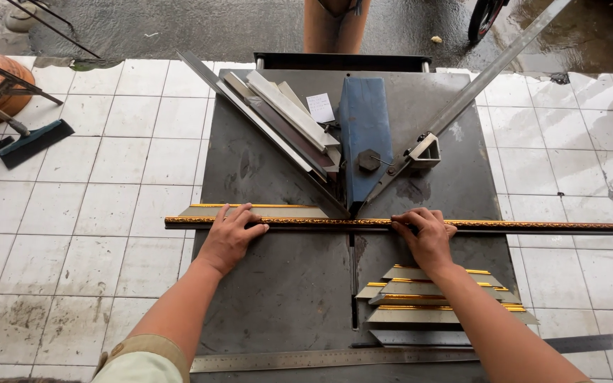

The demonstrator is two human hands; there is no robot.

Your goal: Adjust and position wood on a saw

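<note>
A long dark moulding strip with a gold ornamental edge lies crosswise on the dark metal saw table, running past its right side. My left hand lies flat on the strip's left part, over a shorter grey and gold piece. Grasping the strip right of centre is my right hand, fingers curled over it. The blue blade guard stands just behind the strip's middle, between two angled fences.
Cut mitred moulding pieces are stacked under my right forearm. A steel ruler lies along the near edge. More strips lean on the left fence. A person's legs stand beyond the table. A squeegee lies on the tiles at left.
</note>
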